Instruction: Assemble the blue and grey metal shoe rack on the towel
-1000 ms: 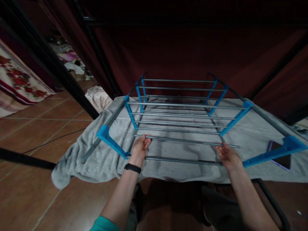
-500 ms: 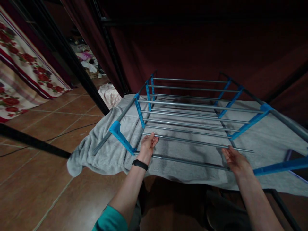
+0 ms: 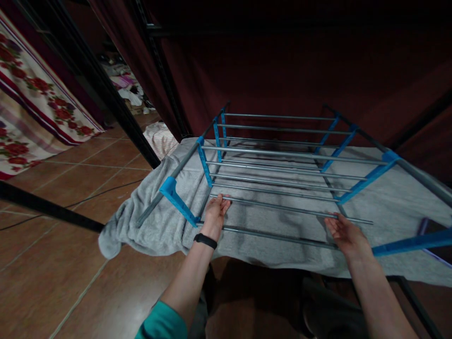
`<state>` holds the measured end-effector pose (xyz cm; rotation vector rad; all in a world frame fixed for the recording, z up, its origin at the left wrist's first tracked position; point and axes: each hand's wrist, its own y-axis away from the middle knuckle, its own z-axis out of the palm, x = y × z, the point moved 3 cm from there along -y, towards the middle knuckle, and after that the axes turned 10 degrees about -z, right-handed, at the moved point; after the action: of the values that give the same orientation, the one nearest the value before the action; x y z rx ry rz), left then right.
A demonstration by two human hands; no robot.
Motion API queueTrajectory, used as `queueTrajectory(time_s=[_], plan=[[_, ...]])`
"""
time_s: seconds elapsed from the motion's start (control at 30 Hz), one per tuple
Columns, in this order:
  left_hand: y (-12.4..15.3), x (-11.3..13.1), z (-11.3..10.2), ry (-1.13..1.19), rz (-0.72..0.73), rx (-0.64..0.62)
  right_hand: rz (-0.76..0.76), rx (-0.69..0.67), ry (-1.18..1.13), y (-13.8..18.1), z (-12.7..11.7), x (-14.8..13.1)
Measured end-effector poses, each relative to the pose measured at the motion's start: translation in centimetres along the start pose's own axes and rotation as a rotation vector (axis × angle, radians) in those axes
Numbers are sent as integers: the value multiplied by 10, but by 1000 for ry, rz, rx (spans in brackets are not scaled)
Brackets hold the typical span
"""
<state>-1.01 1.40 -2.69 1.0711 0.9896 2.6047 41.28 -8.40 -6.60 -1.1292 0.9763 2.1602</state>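
Observation:
A grey metal rod (image 3: pixel 275 205) runs across between my two hands. Near its left end, my left hand (image 3: pixel 216 212) pinches it between thumb and fingers; a black band circles that wrist. Closer to the rod's right end, my right hand (image 3: pixel 344 230) grips it from below, and the tip sticks out beyond the fingers. The rod lies within a rack of metal tubes with blue plastic brackets (image 3: pixel 181 202), which rests on its side on a grey blanket. Another crossbar (image 3: pixel 275 235) of the rack passes nearer to me, partly hidden by my forearms.
The grey blanket (image 3: pixel 141 226) hangs over the left edge of the bed. At the right lies a dark flat device (image 3: pixel 436 240), partly behind a blue bracket. Black metal posts (image 3: pixel 113 94) stand at the left, with a flowered curtain (image 3: pixel 38 94) beyond. A dark red curtain (image 3: pixel 282 70) hangs behind.
My left hand has shifted very slightly left along with the rod. Otherwise the hands and rack look almost the same.

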Motion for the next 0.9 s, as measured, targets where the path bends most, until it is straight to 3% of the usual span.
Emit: queueTrajectory(time_s=[0.17, 0.9], plan=[[-1, 1, -2, -11, 9, 13, -2, -43, -19, 2, 2, 0], [-3, 2, -2, 40, 25, 41, 3, -6, -3, 0, 1, 1]])
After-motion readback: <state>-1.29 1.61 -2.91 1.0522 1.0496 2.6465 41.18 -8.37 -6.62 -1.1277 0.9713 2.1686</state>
